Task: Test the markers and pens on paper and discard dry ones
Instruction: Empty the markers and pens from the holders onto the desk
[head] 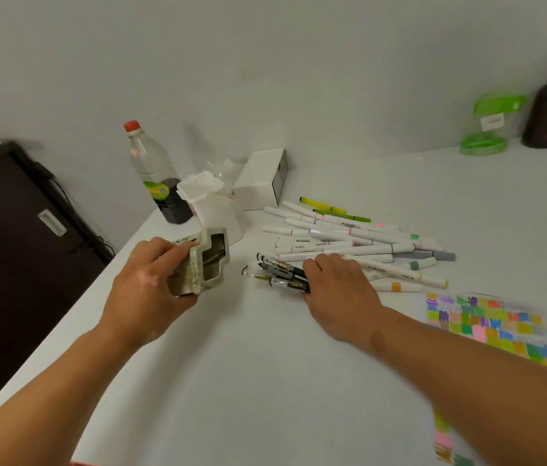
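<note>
Right now the right hand's (339,290) fingers (319,264) grip a bundle of black pens (275,269) lying on the counter (265,381). The left hand (146,290) clasps a beige pen holder (205,264) tipped sideways, its contents unclear. Just beyond the right fingers sprawl markers (349,235), with swatched paper (487,327) rightward. Past the holder stand a bottle (154,173) and a white box (262,183).

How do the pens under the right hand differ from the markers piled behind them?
The pens are slim, with clear barrels and black parts; the markers are thicker and white with coloured bands. The pens are bunched together in the right hand's grip; the markers lie loose in a crisscross pile. Both are on the table, right of the pen holder that the left hand holds.
</note>
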